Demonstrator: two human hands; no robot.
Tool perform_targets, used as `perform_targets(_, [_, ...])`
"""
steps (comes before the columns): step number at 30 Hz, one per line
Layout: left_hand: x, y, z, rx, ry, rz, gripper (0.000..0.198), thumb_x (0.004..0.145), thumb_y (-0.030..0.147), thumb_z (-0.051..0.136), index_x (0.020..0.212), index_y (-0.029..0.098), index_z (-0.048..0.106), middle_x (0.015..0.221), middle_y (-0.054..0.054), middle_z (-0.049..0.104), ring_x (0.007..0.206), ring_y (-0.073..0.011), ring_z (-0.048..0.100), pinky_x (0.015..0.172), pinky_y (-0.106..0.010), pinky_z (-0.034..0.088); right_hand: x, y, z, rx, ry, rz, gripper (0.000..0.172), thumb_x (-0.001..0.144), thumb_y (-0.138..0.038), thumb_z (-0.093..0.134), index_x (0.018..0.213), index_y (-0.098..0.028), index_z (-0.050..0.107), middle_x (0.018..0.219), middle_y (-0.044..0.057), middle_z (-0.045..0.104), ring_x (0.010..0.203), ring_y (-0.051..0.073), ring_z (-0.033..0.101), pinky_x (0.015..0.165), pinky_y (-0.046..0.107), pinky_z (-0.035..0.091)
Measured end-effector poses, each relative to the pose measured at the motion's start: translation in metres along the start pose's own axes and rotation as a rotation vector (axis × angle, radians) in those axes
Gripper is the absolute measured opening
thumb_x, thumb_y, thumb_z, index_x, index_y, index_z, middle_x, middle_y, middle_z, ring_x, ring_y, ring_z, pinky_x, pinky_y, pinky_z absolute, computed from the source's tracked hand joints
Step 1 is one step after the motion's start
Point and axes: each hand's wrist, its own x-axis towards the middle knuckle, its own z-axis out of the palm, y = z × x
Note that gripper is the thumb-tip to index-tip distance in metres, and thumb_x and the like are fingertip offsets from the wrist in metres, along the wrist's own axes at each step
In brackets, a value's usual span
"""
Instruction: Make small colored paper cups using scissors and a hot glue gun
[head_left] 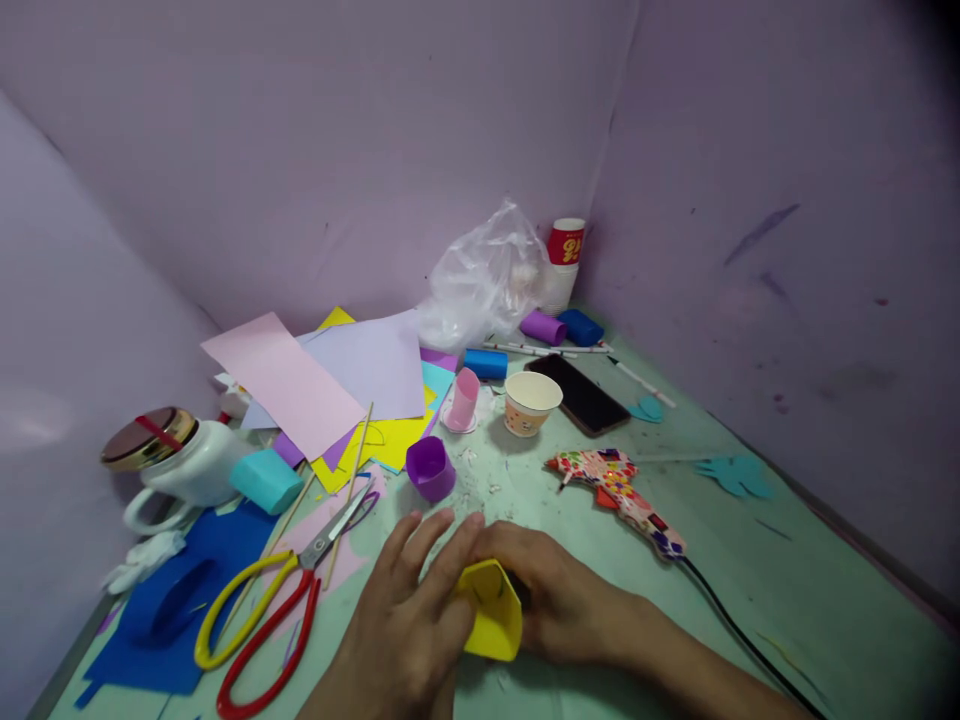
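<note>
Both hands meet low in the middle of the view around a yellow paper tube (491, 610). My left hand (401, 625) presses it from the left with fingers stretched along its side. From the right, my right hand (559, 590) closes on the tube with curled fingers. A purple paper tube (430, 468) stands just beyond the fingertips. Scissors with yellow and red handles (262, 615) lie to the left of my left hand. A flower-patterned glue gun (619, 485) lies to the right, its black cord running off toward the lower right.
Coloured paper sheets (330, 385) are stacked at the back left beside a white mug with a gold lid (169, 460) and blue foam (172, 600). A paper cup (531, 402), a phone (581, 393), a pink tube (463, 400), a plastic bag (484, 280) and stacked cups (564, 260) stand behind.
</note>
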Motion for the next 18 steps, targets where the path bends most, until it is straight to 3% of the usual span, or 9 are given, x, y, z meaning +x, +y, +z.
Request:
perform_targets(2, [0.001,0.000,-0.005,-0.024,0.055,-0.023,0.028,0.075,0.000,0.043,0.091,0.016,0.058,0.141,-0.012,0.043,0.127,-0.0293,0.040,0.104,-0.044,0.036,0.001,0.003,0.000,0.080,0.037,0.041,0.038,0.071,-0.017,0.068,0.108,-0.020,0.060,0.100,0.008,0.068,0.086,0.020,0.064,0.076,0.032,0.050])
perform_targets(4, [0.000,-0.004,-0.006,-0.051,0.169,-0.160,0.030,0.076,0.003,0.051,0.103,0.017,0.056,0.140,-0.014,0.041,0.124,-0.0288,0.044,0.100,-0.042,0.042,0.005,0.006,-0.003,0.200,0.188,0.181,0.040,0.065,-0.019,0.074,0.103,-0.020,0.061,0.097,0.007,0.069,0.084,0.021,0.065,0.074,0.033,0.052])
perform_targets(7, [-0.004,-0.019,0.001,-0.203,0.271,-0.636,0.040,0.079,0.017,0.059,0.117,0.018,0.049,0.126,-0.015,0.051,0.113,-0.0257,0.054,0.091,-0.041,0.049,0.019,0.012,-0.012,0.267,0.469,0.464,0.045,0.053,-0.023,0.082,0.093,-0.018,0.062,0.088,0.006,0.071,0.079,0.024,0.066,0.071,0.037,0.053])
perform_targets(9, [-0.004,-0.033,0.011,-0.414,0.241,-0.957,0.047,0.079,0.024,0.057,0.123,0.016,0.043,0.115,-0.015,0.057,0.102,-0.0235,0.059,0.083,-0.040,0.053,0.030,0.018,-0.017,0.230,0.567,0.539,0.048,0.051,-0.024,0.082,0.094,-0.018,0.062,0.089,0.008,0.071,0.080,0.026,0.067,0.072,0.040,0.053])
perform_targets(10, [-0.003,-0.039,0.017,-0.485,0.216,-1.026,0.049,0.079,0.025,0.055,0.124,0.014,0.041,0.114,-0.016,0.058,0.099,-0.0231,0.060,0.080,-0.039,0.054,0.035,0.022,-0.019,0.207,0.585,0.540,0.049,0.051,-0.024,0.082,0.095,-0.017,0.062,0.091,0.008,0.072,0.082,0.027,0.066,0.074,0.042,0.052])
perform_targets(14, [0.008,-0.058,0.036,-0.566,0.129,-1.068,0.058,0.071,0.018,0.059,0.126,0.015,0.042,0.124,-0.017,0.055,0.093,-0.0217,0.062,0.072,-0.035,0.055,0.053,0.038,-0.014,0.137,0.604,0.505,0.043,0.053,-0.024,0.078,0.093,-0.016,0.064,0.092,0.009,0.072,0.085,0.029,0.065,0.078,0.045,0.050])
perform_targets(18, [0.019,-0.063,0.042,-0.577,0.052,-1.038,0.063,0.064,0.012,0.066,0.124,0.017,0.047,0.121,-0.011,0.060,0.103,-0.0234,0.060,0.091,-0.039,0.047,0.063,0.049,-0.001,0.133,0.544,0.422,0.038,0.058,-0.020,0.074,0.095,-0.015,0.066,0.093,0.008,0.072,0.087,0.028,0.065,0.080,0.044,0.050])
